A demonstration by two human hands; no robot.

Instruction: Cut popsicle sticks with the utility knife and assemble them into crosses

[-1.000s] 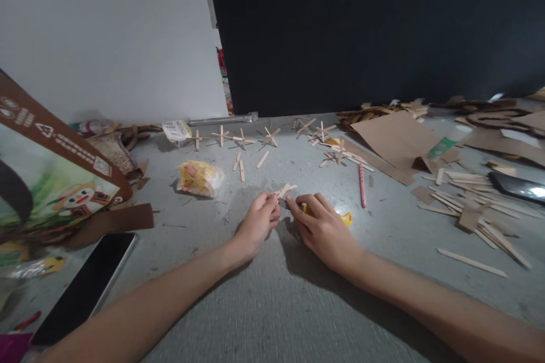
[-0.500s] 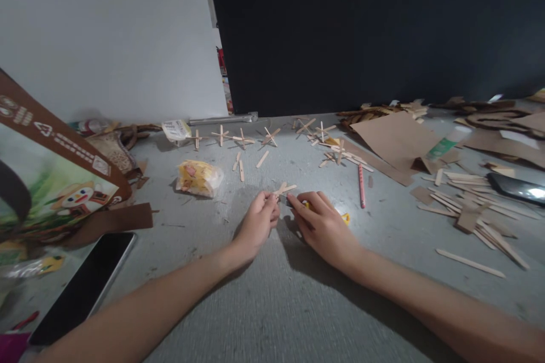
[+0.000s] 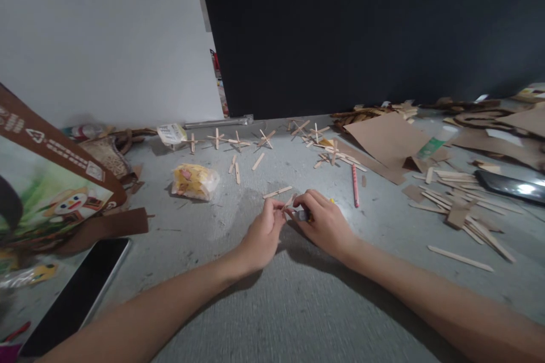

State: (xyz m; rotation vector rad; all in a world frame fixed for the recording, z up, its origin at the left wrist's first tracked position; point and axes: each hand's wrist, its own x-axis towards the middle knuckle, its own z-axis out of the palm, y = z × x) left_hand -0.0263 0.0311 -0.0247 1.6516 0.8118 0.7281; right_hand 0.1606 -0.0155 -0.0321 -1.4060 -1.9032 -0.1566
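Note:
My left hand (image 3: pixel 263 233) pinches a short wooden stick (image 3: pixel 289 202) between thumb and fingers, its tip pointing up and right. Close beside it, my right hand (image 3: pixel 326 222) is closed round a small tool (image 3: pixel 301 215) with a grey part and yellow bits; its tip is near the stick, and whether they touch is too small to tell. Another wooden stick (image 3: pixel 277 192) lies flat on the table just beyond my fingers. Farther back stand several small crossed-stick pieces (image 3: pixel 266 139), with short loose sticks (image 3: pixel 258 161) in front of them.
A yellow packet (image 3: pixel 195 181) lies left of centre. At the left are a phone (image 3: pixel 76 298) and a printed bag (image 3: pixel 59 181). A red pencil (image 3: pixel 355 186), brown cardboard (image 3: pixel 385 139), a glue bottle (image 3: pixel 436 143), loose sticks (image 3: pixel 460 258) and a black shiny object (image 3: pixel 511 186) are at the right.
One stick now lies on the table beyond my hands, where crossed sticks were at my left fingertips. My right hand has closed in, its tool now showing. The view has shifted slightly.

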